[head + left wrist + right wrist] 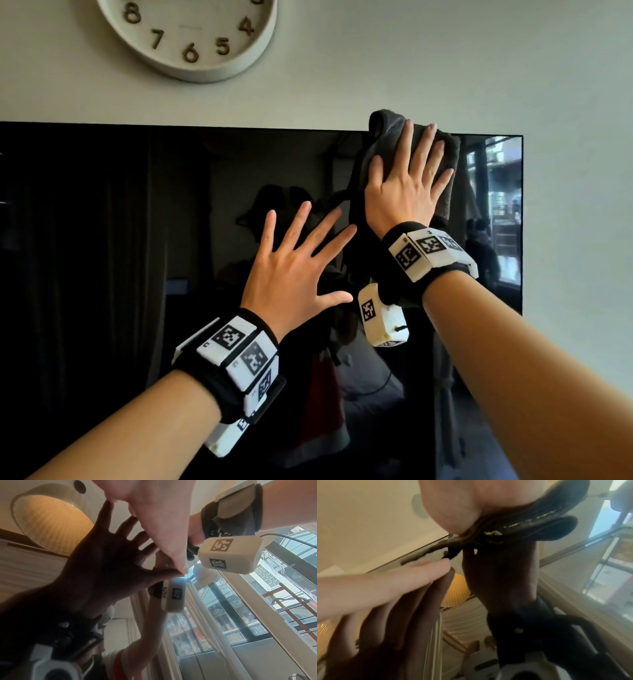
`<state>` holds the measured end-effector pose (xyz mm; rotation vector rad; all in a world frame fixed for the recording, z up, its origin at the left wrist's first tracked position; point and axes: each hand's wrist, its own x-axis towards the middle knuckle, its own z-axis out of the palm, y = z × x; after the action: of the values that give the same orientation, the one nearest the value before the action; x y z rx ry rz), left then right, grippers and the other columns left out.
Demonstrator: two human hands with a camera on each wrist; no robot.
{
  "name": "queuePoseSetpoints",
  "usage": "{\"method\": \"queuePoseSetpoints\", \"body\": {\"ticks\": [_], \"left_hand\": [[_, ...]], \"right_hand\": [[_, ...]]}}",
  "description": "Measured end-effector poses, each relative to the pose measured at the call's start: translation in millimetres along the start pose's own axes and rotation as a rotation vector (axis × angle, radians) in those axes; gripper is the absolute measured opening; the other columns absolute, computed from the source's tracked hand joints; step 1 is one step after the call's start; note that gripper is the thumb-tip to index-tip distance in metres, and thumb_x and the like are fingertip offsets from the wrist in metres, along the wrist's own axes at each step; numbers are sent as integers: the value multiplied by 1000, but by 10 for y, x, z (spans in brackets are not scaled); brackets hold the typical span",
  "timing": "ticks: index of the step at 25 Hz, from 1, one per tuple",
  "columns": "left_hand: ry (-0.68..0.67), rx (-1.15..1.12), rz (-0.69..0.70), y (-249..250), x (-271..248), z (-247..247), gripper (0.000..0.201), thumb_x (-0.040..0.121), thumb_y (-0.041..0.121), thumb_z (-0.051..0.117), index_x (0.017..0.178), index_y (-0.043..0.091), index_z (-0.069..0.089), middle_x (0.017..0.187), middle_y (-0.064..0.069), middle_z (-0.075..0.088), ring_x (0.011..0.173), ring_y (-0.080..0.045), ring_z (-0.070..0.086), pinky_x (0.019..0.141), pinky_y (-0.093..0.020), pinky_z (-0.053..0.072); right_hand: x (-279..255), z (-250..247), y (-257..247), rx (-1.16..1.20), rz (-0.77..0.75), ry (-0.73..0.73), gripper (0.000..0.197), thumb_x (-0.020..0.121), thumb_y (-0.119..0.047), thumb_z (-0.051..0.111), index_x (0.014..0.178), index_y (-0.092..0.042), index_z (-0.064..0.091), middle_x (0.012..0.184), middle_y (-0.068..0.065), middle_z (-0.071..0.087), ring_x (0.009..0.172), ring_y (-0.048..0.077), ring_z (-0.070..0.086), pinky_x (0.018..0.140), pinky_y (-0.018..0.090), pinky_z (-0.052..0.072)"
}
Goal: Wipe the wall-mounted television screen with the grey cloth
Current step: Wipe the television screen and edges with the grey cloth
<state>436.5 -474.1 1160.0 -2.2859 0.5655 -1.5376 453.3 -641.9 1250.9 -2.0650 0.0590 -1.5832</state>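
The black television screen (102, 257) hangs on the pale wall and fills most of the head view. A grey cloth (383, 137) lies against its top edge near the upper right corner. My right hand (407, 171) presses flat on the cloth with fingers spread and straight. My left hand (298, 253) is spread flat on the bare glass, lower and to the left of the cloth. In the right wrist view the cloth (530, 520) is squashed between my palm and the glass. In the left wrist view my left hand (154, 513) meets its dark reflection.
A round white wall clock (191, 37) hangs above the screen's left half. The screen's right edge (522, 222) borders bare wall. The glass reflects a window and a room.
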Motion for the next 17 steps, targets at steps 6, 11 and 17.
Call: {"method": "queuePoseSetpoints", "body": {"ticks": [6, 11, 17], "left_hand": [[-9, 35, -45, -626, -450, -108, 93, 78, 81, 44, 156, 34, 27, 165, 5, 24, 151, -37, 23, 116, -66, 23], [-70, 63, -35, -952, -702, -36, 92, 80, 84, 36, 157, 36, 19, 166, 6, 20, 153, -34, 16, 114, -69, 22], [-17, 23, -12, -961, -696, 27, 93, 80, 83, 41, 157, 35, 21, 165, 6, 21, 152, -35, 18, 116, -68, 20]], "right_hand": [[-130, 85, -427, 3, -35, -19, 67, 99, -41, 31, 153, -25, -4, 160, 7, -13, 147, 26, -12, 116, 50, -11], [-306, 255, -712, -66, -220, -27, 67, 98, -43, 32, 153, -29, -3, 161, 3, -11, 148, 23, -9, 117, 47, -9], [-353, 302, -946, -21, -76, -21, 66, 99, -43, 30, 153, -27, -3, 161, 5, -12, 147, 26, -11, 116, 51, -11]]}}
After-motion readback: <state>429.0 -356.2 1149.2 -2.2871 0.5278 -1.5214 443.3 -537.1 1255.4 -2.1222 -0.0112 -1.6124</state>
